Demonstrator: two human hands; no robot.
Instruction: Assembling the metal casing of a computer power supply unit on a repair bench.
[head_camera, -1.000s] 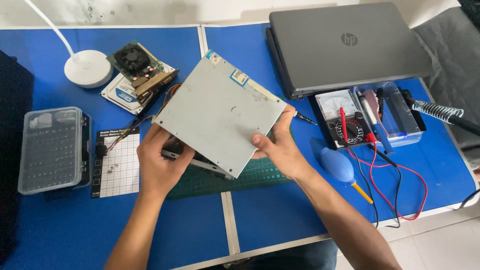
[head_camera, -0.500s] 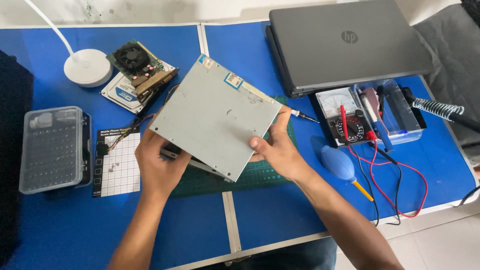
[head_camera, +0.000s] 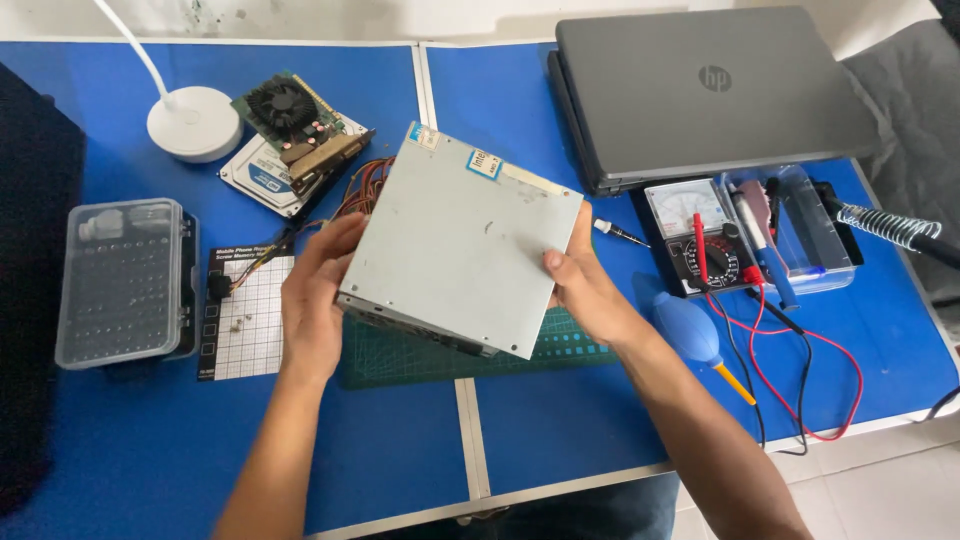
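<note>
Grey metal box (head_camera: 462, 252): held above the middle of the blue table (head_camera: 560, 420), tilted, flat top side facing up, two small stickers near its far edge. A bundle of coloured wires (head_camera: 352, 197) runs out from behind its far-left corner.

Left hand (head_camera: 318, 295): clasped on the box's left edge, fingers curled against the side.

Right hand (head_camera: 587, 285): clasped on the box's right edge, thumb on the top face, fingers underneath.

Green cutting mat (head_camera: 420, 355): lies on the table directly under the box, partly covered by it.

White grid mat (head_camera: 245, 315): left of the left hand, flat on the table.

Clear plastic case (head_camera: 125, 282): far left, closed, beside the grid mat.

White lamp base (head_camera: 194, 123): far left corner area.

Circuit card with fan (head_camera: 296, 120): lies on a hard drive (head_camera: 262, 182), just right of the lamp base.

Closed grey laptop (head_camera: 700, 90): far right.

Meter (head_camera: 700, 235): right of the box, near the laptop's front edge, with red and black leads trailing toward the near edge.

Blue rubber blower (head_camera: 688, 328): just right of the right wrist.

Small screwdriver (head_camera: 620, 232): between the box and the meter.
</note>
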